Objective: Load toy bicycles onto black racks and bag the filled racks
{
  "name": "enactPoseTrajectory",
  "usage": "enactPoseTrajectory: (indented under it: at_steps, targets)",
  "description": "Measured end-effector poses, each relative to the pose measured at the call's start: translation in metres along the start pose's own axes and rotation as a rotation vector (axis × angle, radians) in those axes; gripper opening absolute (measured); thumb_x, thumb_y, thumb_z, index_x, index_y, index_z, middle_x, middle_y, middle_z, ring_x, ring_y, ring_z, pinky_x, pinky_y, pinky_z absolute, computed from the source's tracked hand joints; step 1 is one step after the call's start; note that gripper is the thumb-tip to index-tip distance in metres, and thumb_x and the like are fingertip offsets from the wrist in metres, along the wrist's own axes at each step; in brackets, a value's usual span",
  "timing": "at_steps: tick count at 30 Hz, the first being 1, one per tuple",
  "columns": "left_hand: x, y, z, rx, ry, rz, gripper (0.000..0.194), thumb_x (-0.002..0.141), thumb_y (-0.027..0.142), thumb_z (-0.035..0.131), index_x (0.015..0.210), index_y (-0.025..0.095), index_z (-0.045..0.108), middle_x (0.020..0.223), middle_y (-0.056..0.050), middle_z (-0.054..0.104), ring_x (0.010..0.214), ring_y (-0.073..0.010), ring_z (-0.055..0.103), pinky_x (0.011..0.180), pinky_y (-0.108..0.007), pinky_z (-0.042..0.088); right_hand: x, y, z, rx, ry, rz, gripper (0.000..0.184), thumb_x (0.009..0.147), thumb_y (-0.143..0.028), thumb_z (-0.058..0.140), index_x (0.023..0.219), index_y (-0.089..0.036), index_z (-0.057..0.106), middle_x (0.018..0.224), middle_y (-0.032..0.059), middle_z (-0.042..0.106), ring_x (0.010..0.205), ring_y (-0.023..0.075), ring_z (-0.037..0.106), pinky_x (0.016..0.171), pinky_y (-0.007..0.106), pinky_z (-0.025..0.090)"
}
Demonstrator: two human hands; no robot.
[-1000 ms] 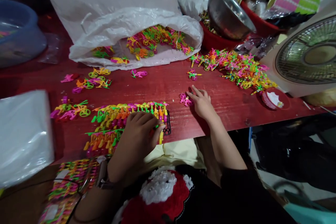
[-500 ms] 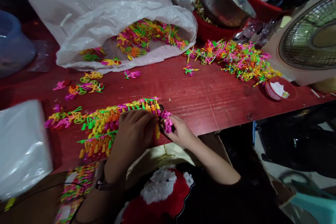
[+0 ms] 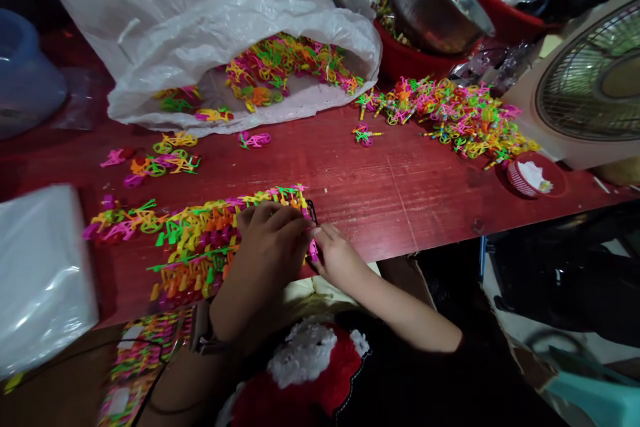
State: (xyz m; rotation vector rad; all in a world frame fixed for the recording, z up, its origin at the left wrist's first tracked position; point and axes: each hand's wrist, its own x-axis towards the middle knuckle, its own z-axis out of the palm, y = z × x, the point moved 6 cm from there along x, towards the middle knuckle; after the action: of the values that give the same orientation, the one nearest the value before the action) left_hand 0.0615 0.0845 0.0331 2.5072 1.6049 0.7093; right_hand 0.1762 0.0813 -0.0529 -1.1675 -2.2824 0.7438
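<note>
Rows of small plastic toy bicycles (image 3: 200,247) in neon yellow, orange, green and pink lie on the red wooden table (image 3: 380,193) in front of me. My left hand (image 3: 267,260) curls over the near end of the rows. My right hand (image 3: 337,257) meets it there, pinching a pink toy bicycle (image 3: 313,250), which is mostly hidden by the fingers. A black plastic strip (image 3: 312,212) shows just beyond my fingertips. A watch sits on my left wrist.
A white plastic bag (image 3: 200,53) spills more bicycles, and a loose heap (image 3: 450,120) lies to the right. Behind stand a steel bowl (image 3: 435,0) and a red basin (image 3: 405,60). A fan (image 3: 590,73) stands at the right, and a folded plastic pack (image 3: 40,280) at the left.
My right hand has moved left from the table surface, taken the pink bicycle, and joined my left hand at the end of the rows. The view has tilted slightly.
</note>
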Motion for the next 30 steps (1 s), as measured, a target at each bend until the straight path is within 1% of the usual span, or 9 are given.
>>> enactPoseTrajectory:
  at_steps: [4, 7, 11, 14, 17, 20, 23, 27, 30]
  targets:
    - [0.001, -0.002, 0.002, -0.016, 0.003, 0.000, 0.012, 0.099, 0.026, 0.065, 0.090, 0.022, 0.073, 0.099, -0.004, 0.077, 0.099, -0.0290, 0.060, 0.087, -0.047, 0.039, 0.006, 0.008, -0.011, 0.092, -0.078, -0.009, 0.027, 0.089, -0.005, 0.060, 0.114, -0.014, 0.068, 0.106, 0.0113, 0.068, 0.101, 0.0229, 0.065, 0.093, 0.038, 0.055]
    - [0.000, -0.003, 0.003, -0.035, 0.018, 0.000, 0.015, 0.099, 0.026, 0.063, 0.088, 0.022, 0.072, 0.098, -0.004, 0.076, 0.099, -0.0283, 0.061, 0.087, -0.046, 0.039, 0.035, 0.037, -0.046, 0.145, -0.125, -0.066, 0.025, 0.090, -0.006, 0.058, 0.106, -0.018, 0.073, 0.101, 0.0060, 0.072, 0.093, 0.0185, 0.067, 0.089, 0.033, 0.054]
    - [-0.002, -0.006, 0.007, -0.048, 0.012, -0.005, 0.017, 0.101, 0.029, 0.061, 0.089, 0.023, 0.071, 0.096, -0.004, 0.075, 0.098, -0.0276, 0.061, 0.090, -0.046, 0.039, 0.094, 0.119, -0.136, -0.270, 0.271, 0.189, 0.043, 0.091, -0.002, 0.046, 0.125, -0.013, 0.072, 0.130, 0.0163, 0.068, 0.122, 0.0277, 0.058, 0.108, 0.044, 0.045]
    - [-0.005, -0.004, 0.006, -0.040, 0.014, 0.004, 0.012, 0.100, 0.030, 0.063, 0.092, 0.024, 0.069, 0.098, -0.004, 0.073, 0.100, -0.0277, 0.060, 0.091, -0.046, 0.039, 0.125, 0.164, -0.167, -0.506, 0.251, 0.379, 0.049, 0.095, -0.009, 0.045, 0.140, -0.015, 0.065, 0.150, 0.0186, 0.055, 0.133, 0.0376, 0.047, 0.107, 0.054, 0.043]
    - [-0.008, 0.000, 0.002, 0.001, 0.018, 0.025, 0.016, 0.095, 0.038, 0.069, 0.099, 0.023, 0.066, 0.105, -0.007, 0.071, 0.105, -0.0299, 0.057, 0.093, -0.046, 0.040, 0.136, 0.171, -0.159, -0.587, 0.116, 0.375, 0.037, 0.097, -0.015, 0.049, 0.126, -0.011, 0.072, 0.133, 0.0226, 0.064, 0.126, 0.0372, 0.052, 0.107, 0.051, 0.043]
    - [-0.009, 0.002, -0.001, 0.044, -0.028, 0.018, 0.017, 0.092, 0.036, 0.071, 0.099, 0.023, 0.062, 0.106, -0.007, 0.069, 0.104, -0.0307, 0.056, 0.091, -0.047, 0.040, 0.129, 0.153, -0.137, -0.527, 0.119, 0.357, 0.025, 0.096, -0.016, 0.053, 0.107, -0.005, 0.073, 0.111, 0.0235, 0.069, 0.104, 0.0304, 0.063, 0.100, 0.042, 0.046]
    - [-0.008, 0.001, -0.001, 0.033, -0.070, -0.007, 0.018, 0.092, 0.033, 0.068, 0.102, 0.023, 0.057, 0.104, -0.007, 0.068, 0.100, -0.0302, 0.056, 0.089, -0.047, 0.040, 0.110, 0.125, -0.106, -0.173, 0.181, 0.299, 0.016, 0.095, -0.021, 0.058, 0.099, -0.009, 0.068, 0.098, 0.0148, 0.071, 0.087, 0.0229, 0.065, 0.086, 0.033, 0.050]
    - [-0.007, 0.000, -0.003, -0.006, -0.049, -0.013, 0.034, 0.093, 0.041, 0.066, 0.114, 0.021, 0.048, 0.104, -0.009, 0.064, 0.101, -0.0308, 0.056, 0.090, -0.048, 0.041, 0.088, 0.087, -0.054, 0.425, 0.088, 0.125, 0.021, 0.088, -0.026, 0.066, 0.106, -0.015, 0.062, 0.089, 0.0012, 0.069, 0.076, 0.0148, 0.063, 0.075, 0.026, 0.051]
    - [-0.006, 0.000, -0.002, 0.016, -0.050, -0.012, 0.036, 0.092, 0.042, 0.067, 0.112, 0.020, 0.045, 0.104, -0.009, 0.061, 0.099, -0.0311, 0.056, 0.089, -0.048, 0.042, 0.079, 0.073, -0.030, 0.525, 0.001, 0.056, 0.029, 0.085, -0.023, 0.070, 0.113, -0.015, 0.063, 0.094, 0.0016, 0.070, 0.080, 0.0148, 0.063, 0.079, 0.027, 0.053]
